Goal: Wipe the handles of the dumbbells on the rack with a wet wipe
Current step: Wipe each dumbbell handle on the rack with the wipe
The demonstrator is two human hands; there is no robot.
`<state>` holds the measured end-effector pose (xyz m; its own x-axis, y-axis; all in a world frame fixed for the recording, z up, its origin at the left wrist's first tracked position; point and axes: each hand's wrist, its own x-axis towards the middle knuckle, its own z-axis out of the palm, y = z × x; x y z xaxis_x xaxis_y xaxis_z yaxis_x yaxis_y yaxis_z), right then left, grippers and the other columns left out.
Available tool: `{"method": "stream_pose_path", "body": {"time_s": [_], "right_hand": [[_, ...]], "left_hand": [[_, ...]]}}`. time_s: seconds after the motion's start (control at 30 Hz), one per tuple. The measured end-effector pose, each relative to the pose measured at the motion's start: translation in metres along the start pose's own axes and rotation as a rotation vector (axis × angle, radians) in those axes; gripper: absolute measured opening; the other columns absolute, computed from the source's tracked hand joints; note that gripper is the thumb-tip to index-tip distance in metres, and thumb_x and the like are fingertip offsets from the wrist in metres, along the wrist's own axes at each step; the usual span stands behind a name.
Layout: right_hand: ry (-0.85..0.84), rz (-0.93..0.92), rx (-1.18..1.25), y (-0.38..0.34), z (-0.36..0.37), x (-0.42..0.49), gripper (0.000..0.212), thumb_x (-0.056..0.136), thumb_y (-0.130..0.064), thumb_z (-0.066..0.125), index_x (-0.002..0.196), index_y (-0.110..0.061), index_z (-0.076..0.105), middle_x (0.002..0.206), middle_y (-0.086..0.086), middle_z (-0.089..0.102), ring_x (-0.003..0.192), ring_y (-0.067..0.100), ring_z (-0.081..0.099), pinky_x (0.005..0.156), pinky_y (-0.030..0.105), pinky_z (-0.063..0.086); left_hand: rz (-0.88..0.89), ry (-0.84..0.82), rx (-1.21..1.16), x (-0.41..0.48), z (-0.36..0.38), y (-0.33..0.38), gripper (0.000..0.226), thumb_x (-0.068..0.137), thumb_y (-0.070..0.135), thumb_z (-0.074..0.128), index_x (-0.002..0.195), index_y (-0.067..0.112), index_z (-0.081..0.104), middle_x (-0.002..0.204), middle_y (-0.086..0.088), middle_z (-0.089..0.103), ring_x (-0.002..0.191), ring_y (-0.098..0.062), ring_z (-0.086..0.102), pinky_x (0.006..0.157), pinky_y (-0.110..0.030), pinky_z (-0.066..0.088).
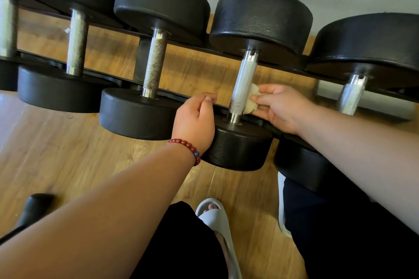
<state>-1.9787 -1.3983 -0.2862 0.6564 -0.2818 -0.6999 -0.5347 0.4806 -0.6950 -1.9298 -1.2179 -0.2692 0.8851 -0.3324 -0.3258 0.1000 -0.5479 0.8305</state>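
- Right hand (278, 106) pinched a crumpled wet wipe (251, 102) between thumb and fingers and pressed it against the right side of a knurled handle (242, 86), low on the bar, just right of the frame's centre.
- Left hand (195, 120) hung loosely curled just left of that handle's lower end, thumb against forefinger, gripping nothing that showed; a red bead bracelet (188, 149) circled its wrist.
- That handle belonged to the middle dumbbell (260, 20), whose black heads sat across the two rails of the rack (141, 61).
- The rack held a row of dumbbells running from upper left to right edge, each lying across the rails with its handle over the gap.
- Left of the wiped one lay a dumbbell with a rust-speckled handle (156, 63); to the right, another handle (351, 97) shone.
- Two more handles (77, 43) stood at the upper left.
- Below, a pale slipper (217, 222) rested on the wooden floor (68, 154).
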Motion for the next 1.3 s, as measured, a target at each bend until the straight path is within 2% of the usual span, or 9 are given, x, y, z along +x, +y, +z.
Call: {"method": "stream_pose_path", "body": {"time_s": [0.4, 0.5, 0.67, 0.8, 0.97, 1.07, 1.13, 1.23, 1.3], "right_hand": [[-0.048, 0.020, -0.032, 0.002, -0.007, -0.007, 0.021, 0.091, 0.007, 0.053, 0.104, -0.007, 0.061, 0.097, 0.010, 0.069, 0.081, 0.016, 0.071, 0.070, 0.027, 0.060], [0.036, -0.032, 0.040, -0.004, -0.007, -0.003, 0.021, 0.092, 0.004, 0.054, 0.107, -0.010, 0.061, 0.096, 0.008, 0.070, 0.077, 0.013, 0.071, 0.066, 0.023, 0.059], [-0.060, 0.049, -0.029, 0.005, -0.007, -0.007, 0.023, 0.091, 0.008, 0.052, 0.110, -0.004, 0.059, 0.100, 0.013, 0.068, 0.084, 0.019, 0.070, 0.071, 0.028, 0.060], [0.024, -0.011, 0.080, -0.004, -0.006, -0.001, 0.029, 0.093, 0.005, 0.051, 0.119, -0.006, 0.057, 0.101, 0.010, 0.067, 0.086, 0.017, 0.068, 0.067, 0.025, 0.059], [-0.086, 0.100, 0.039, 0.005, -0.003, 0.000, 0.033, 0.093, 0.009, 0.048, 0.122, -0.004, 0.055, 0.107, 0.014, 0.066, 0.093, 0.022, 0.067, 0.075, 0.032, 0.058], [-0.048, 0.064, 0.062, -0.003, -0.006, 0.006, 0.031, 0.093, 0.009, 0.048, 0.119, -0.004, 0.057, 0.107, 0.014, 0.067, 0.089, 0.021, 0.069, 0.073, 0.032, 0.060], [-0.047, 0.064, 0.129, -0.001, -0.006, 0.007, 0.028, 0.093, 0.009, 0.047, 0.113, -0.006, 0.059, 0.102, 0.013, 0.067, 0.083, 0.019, 0.071, 0.072, 0.031, 0.060], [-0.118, 0.154, -0.030, 0.005, -0.007, 0.003, 0.028, 0.092, 0.009, 0.049, 0.114, -0.006, 0.059, 0.101, 0.013, 0.068, 0.088, 0.022, 0.070, 0.074, 0.033, 0.059], [-0.091, 0.132, -0.038, 0.002, -0.009, 0.004, 0.032, 0.092, 0.009, 0.049, 0.120, -0.003, 0.057, 0.104, 0.015, 0.068, 0.091, 0.023, 0.069, 0.075, 0.034, 0.059]], "left_hand": [[0.004, 0.007, 0.004, 0.001, 0.000, 0.000, 0.034, 0.101, 0.022, 0.035, 0.114, 0.021, 0.066, 0.115, 0.010, 0.063, 0.103, 0.004, 0.050, 0.079, -0.006, 0.031], [0.006, 0.011, 0.004, 0.001, 0.000, -0.001, 0.033, 0.101, 0.022, 0.036, 0.113, 0.022, 0.067, 0.114, 0.011, 0.063, 0.101, 0.005, 0.050, 0.079, -0.006, 0.031], [0.014, 0.014, 0.002, 0.001, 0.000, -0.002, 0.034, 0.101, 0.022, 0.036, 0.113, 0.021, 0.067, 0.115, 0.009, 0.064, 0.107, 0.001, 0.051, 0.080, -0.006, 0.032], [0.012, 0.008, 0.004, 0.001, 0.000, -0.002, 0.033, 0.101, 0.023, 0.036, 0.113, 0.022, 0.067, 0.114, 0.010, 0.063, 0.102, 0.004, 0.051, 0.078, -0.007, 0.032], [0.024, 0.005, 0.008, 0.001, 0.000, -0.003, 0.033, 0.101, 0.024, 0.036, 0.113, 0.022, 0.067, 0.113, 0.011, 0.064, 0.101, 0.006, 0.051, 0.078, -0.008, 0.032], [0.034, 0.001, -0.007, 0.001, -0.001, -0.002, 0.032, 0.100, 0.024, 0.039, 0.115, 0.021, 0.067, 0.114, 0.010, 0.064, 0.104, 0.003, 0.052, 0.081, -0.008, 0.033], [0.049, -0.028, -0.008, 0.001, -0.002, -0.002, 0.029, 0.099, 0.027, 0.043, 0.117, 0.022, 0.066, 0.114, 0.011, 0.062, 0.103, 0.005, 0.051, 0.081, -0.009, 0.034], [0.153, -0.135, 0.114, 0.001, -0.008, -0.006, 0.030, 0.097, 0.032, 0.049, 0.124, 0.026, 0.060, 0.117, 0.014, 0.056, 0.106, 0.002, 0.050, 0.086, -0.013, 0.036], [0.255, -0.207, 0.219, 0.001, -0.012, -0.010, 0.033, 0.095, 0.034, 0.053, 0.127, 0.025, 0.057, 0.119, 0.015, 0.052, 0.115, -0.004, 0.047, 0.085, -0.004, 0.034]]}}
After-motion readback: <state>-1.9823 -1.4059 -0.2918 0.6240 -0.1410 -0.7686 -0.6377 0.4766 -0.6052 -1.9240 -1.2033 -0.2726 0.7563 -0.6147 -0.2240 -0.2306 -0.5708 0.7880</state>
